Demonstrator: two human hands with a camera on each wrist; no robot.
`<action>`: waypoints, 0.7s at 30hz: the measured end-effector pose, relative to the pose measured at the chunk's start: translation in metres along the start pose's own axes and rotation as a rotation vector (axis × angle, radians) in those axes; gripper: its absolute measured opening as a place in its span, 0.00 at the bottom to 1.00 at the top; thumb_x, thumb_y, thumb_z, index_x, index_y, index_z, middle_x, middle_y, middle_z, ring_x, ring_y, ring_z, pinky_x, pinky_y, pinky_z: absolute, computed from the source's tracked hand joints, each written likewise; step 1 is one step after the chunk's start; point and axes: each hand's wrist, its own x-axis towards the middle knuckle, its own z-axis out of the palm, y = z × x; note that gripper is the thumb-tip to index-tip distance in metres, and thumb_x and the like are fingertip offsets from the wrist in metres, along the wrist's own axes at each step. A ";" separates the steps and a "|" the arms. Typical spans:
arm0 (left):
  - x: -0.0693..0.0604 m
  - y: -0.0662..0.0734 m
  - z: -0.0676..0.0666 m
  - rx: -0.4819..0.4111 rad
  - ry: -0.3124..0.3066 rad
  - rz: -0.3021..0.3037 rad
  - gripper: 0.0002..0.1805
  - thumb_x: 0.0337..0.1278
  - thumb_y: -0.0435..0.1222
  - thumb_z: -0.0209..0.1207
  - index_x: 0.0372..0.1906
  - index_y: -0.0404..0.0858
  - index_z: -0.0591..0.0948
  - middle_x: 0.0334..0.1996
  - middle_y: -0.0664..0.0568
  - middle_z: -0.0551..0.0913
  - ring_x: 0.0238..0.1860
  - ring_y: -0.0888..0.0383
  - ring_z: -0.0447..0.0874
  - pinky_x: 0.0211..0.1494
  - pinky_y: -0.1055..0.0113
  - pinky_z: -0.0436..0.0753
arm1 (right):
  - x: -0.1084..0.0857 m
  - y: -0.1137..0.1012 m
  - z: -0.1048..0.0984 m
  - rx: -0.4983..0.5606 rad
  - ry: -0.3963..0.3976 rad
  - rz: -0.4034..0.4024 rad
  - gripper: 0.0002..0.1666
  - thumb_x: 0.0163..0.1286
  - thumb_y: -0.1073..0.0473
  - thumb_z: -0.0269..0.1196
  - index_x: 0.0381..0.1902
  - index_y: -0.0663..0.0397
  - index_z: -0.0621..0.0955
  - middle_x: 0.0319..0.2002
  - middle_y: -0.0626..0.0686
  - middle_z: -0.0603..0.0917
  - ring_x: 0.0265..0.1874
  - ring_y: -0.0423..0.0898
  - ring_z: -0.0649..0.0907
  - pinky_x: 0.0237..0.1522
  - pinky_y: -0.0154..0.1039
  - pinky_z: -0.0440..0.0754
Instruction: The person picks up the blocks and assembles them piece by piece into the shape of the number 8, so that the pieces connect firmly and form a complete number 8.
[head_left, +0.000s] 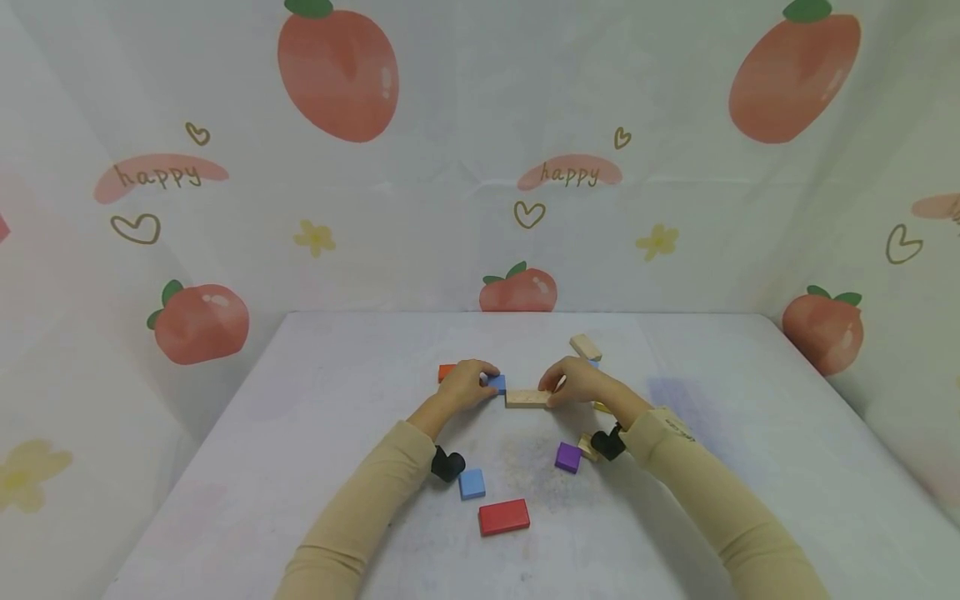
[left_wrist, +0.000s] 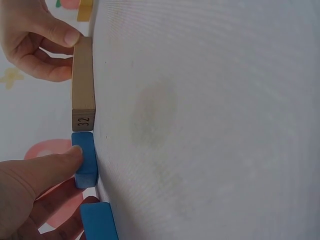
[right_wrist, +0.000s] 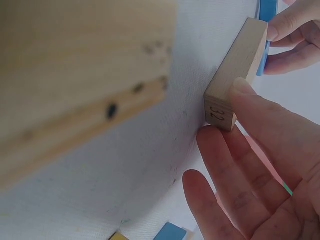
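White tabletop (head_left: 337,350) supports the wood block (head_left: 527,399), long axis running left to right, between your left hand (head_left: 462,386) and right hand (head_left: 579,381). Its left end lies just beside the blue block (head_left: 497,384); contact cannot be confirmed. Your left hand pinches the blue block; your right hand, nearer, pinches the wood block's right end.

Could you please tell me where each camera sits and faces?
Head: on the head, looking forward and down at the table; left hand, right hand and sleeves show.
Left wrist: on that wrist, looking at a pinched blue block; both hands show.
Right wrist: on that wrist, looking at the wooden block; both hands show.
Both wrist views share the wooden block.
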 end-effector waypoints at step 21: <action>-0.001 -0.003 -0.003 -0.060 0.001 -0.027 0.22 0.52 0.34 0.64 0.55 0.37 0.78 0.53 0.44 0.80 0.50 0.50 0.81 0.52 0.59 0.79 | -0.001 0.000 0.000 0.003 0.004 0.001 0.12 0.55 0.66 0.67 0.39 0.62 0.84 0.37 0.58 0.85 0.38 0.47 0.82 0.43 0.40 0.81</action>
